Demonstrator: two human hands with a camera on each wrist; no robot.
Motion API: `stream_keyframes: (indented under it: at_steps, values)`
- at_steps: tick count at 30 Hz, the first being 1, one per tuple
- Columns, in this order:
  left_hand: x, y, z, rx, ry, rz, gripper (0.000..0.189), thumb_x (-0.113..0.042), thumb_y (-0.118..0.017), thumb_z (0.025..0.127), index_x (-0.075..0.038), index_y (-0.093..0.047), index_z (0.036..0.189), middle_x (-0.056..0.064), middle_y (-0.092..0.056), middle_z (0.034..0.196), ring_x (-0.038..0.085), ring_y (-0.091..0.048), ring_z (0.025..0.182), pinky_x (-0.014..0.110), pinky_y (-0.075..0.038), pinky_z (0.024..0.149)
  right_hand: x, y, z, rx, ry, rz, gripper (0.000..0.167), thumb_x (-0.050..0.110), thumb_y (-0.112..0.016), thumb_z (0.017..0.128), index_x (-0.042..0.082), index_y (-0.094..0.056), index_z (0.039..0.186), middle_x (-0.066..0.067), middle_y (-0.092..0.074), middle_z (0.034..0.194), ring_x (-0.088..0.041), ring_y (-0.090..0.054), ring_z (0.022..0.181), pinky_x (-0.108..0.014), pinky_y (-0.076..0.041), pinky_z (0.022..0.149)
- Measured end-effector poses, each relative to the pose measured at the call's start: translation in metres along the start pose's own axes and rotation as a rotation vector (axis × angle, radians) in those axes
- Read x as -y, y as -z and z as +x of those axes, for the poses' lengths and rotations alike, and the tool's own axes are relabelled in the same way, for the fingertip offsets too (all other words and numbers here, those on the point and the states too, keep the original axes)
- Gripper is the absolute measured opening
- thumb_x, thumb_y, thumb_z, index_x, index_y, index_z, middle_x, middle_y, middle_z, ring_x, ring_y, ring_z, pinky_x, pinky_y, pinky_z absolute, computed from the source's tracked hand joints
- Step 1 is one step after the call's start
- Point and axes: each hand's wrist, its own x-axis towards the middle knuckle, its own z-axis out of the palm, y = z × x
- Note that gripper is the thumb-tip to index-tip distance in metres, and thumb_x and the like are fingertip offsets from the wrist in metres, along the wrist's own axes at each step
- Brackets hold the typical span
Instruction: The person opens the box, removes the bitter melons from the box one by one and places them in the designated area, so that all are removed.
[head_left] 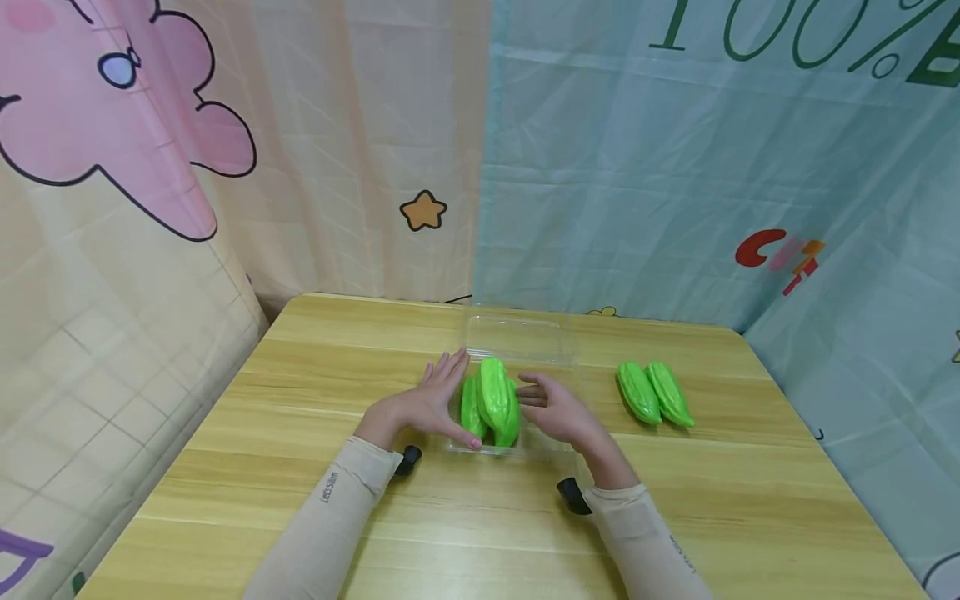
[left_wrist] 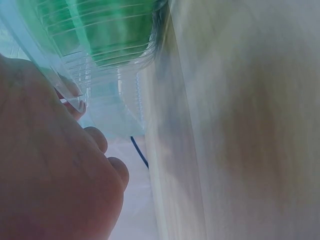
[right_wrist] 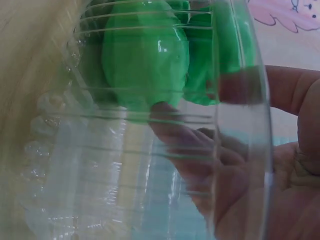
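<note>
Three glossy green ridged fruits (head_left: 495, 392) lie piled in the left part of a clear plastic box (head_left: 543, 454), its lid (head_left: 517, 335) folded back behind it. My left hand (head_left: 431, 406) has its fingers spread along the box's left side, the thumb at the front left corner. In the left wrist view that hand (left_wrist: 55, 160) rests at the clear rim. My right hand (head_left: 558, 410) reaches in over the right side, fingers pointing at the pile. Through the clear wall (right_wrist: 266, 150) in the right wrist view, a fingertip (right_wrist: 162, 112) meets the lower end of a green fruit (right_wrist: 145, 55).
Two more green ridged fruits, a left one (head_left: 638, 393) and a right one (head_left: 670, 394), lie side by side on the wooden table (head_left: 480, 533), right of the box. Printed curtains (head_left: 360, 150) hang right behind the table's back edge.
</note>
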Motion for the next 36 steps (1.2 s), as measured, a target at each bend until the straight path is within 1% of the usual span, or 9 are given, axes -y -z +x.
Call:
stream_keyframes:
  at_steps: [8, 10, 12, 15, 17, 19, 26, 32, 36]
  values:
    - [-0.002, 0.001, -0.001, 0.009, 0.008, 0.008, 0.147, -0.070, -0.081, 0.068, -0.002, 0.012, 0.158, 0.012, 0.020, 0.165, 0.037, 0.018, 0.150, 0.055, 0.009, 0.118, -0.001, -0.001, 0.000, 0.013, -0.017, -0.103, 0.067, 0.008, -0.064, 0.094, -0.008, -0.033, 0.152, -0.027, -0.052, 0.142, -0.042, -0.050, 0.131, -0.054, -0.043, 0.106]
    - [-0.002, 0.001, -0.001, 0.014, 0.015, 0.001, 0.147, -0.071, -0.081, 0.068, -0.005, 0.015, 0.158, 0.009, 0.022, 0.165, 0.036, 0.019, 0.150, 0.053, 0.010, 0.119, -0.001, -0.002, -0.001, 0.018, -0.021, -0.154, 0.067, 0.008, -0.064, 0.093, -0.008, -0.035, 0.151, -0.026, -0.051, 0.143, -0.041, -0.049, 0.132, -0.054, -0.041, 0.108]
    - [-0.001, 0.001, -0.002, 0.017, 0.018, 0.002, 0.148, -0.072, -0.080, 0.067, -0.006, 0.016, 0.158, 0.007, 0.023, 0.164, 0.035, 0.020, 0.150, 0.053, 0.010, 0.119, -0.001, -0.003, -0.001, 0.041, -0.031, -0.211, 0.065, 0.011, -0.064, 0.094, -0.008, -0.037, 0.150, -0.026, -0.052, 0.142, -0.041, -0.048, 0.132, -0.055, -0.040, 0.108]
    - [-0.001, 0.001, -0.002, 0.020, 0.017, -0.002, 0.147, -0.072, -0.080, 0.068, -0.007, 0.017, 0.158, 0.006, 0.024, 0.164, 0.035, 0.020, 0.150, 0.053, 0.010, 0.119, -0.003, -0.006, 0.000, 0.078, -0.044, -0.244, 0.063, 0.014, -0.064, 0.096, -0.007, -0.040, 0.149, -0.024, -0.055, 0.139, -0.039, -0.049, 0.131, -0.054, -0.040, 0.108]
    - [-0.001, 0.001, -0.002, 0.020, 0.015, 0.001, 0.146, -0.071, -0.080, 0.069, -0.006, 0.016, 0.158, 0.007, 0.024, 0.164, 0.035, 0.020, 0.150, 0.053, 0.010, 0.119, -0.004, -0.008, 0.000, 0.091, -0.049, -0.230, 0.063, 0.015, -0.065, 0.096, -0.006, -0.040, 0.149, -0.023, -0.057, 0.136, -0.038, -0.051, 0.129, -0.053, -0.042, 0.107]
    - [-0.001, 0.001, -0.001, 0.022, 0.014, 0.000, 0.146, -0.071, -0.080, 0.069, -0.005, 0.015, 0.158, 0.006, 0.024, 0.164, 0.035, 0.020, 0.150, 0.052, 0.010, 0.119, -0.005, -0.009, 0.001, 0.075, -0.056, -0.200, 0.065, 0.014, -0.067, 0.094, -0.007, -0.039, 0.150, -0.022, -0.059, 0.133, -0.037, -0.053, 0.126, -0.053, -0.044, 0.105]
    - [-0.001, 0.001, 0.000, 0.021, 0.017, 0.004, 0.146, -0.070, -0.081, 0.069, -0.006, 0.015, 0.159, 0.005, 0.023, 0.164, 0.034, 0.020, 0.150, 0.051, 0.011, 0.119, -0.007, -0.008, 0.003, 0.022, -0.120, -0.097, 0.071, 0.011, -0.071, 0.087, -0.005, -0.041, 0.149, -0.023, -0.061, 0.126, -0.035, -0.060, 0.114, -0.048, -0.053, 0.092]
    - [-0.001, 0.001, 0.000, 0.018, 0.013, 0.005, 0.145, -0.070, -0.081, 0.070, -0.003, 0.013, 0.159, 0.007, 0.023, 0.165, 0.035, 0.019, 0.150, 0.052, 0.011, 0.118, -0.009, -0.005, 0.004, -0.004, -0.151, -0.057, 0.072, 0.010, -0.072, 0.086, -0.003, -0.040, 0.149, -0.023, -0.057, 0.128, -0.037, -0.057, 0.116, -0.045, -0.052, 0.091]
    - [-0.001, 0.001, 0.000, 0.017, 0.012, 0.011, 0.146, -0.070, -0.080, 0.069, -0.002, 0.012, 0.159, 0.010, 0.021, 0.165, 0.036, 0.019, 0.150, 0.053, 0.010, 0.119, -0.011, 0.004, 0.003, -0.042, -0.158, -0.056, 0.067, 0.011, -0.070, 0.088, 0.000, -0.043, 0.148, -0.024, -0.054, 0.133, -0.039, -0.055, 0.120, -0.046, -0.053, 0.091]
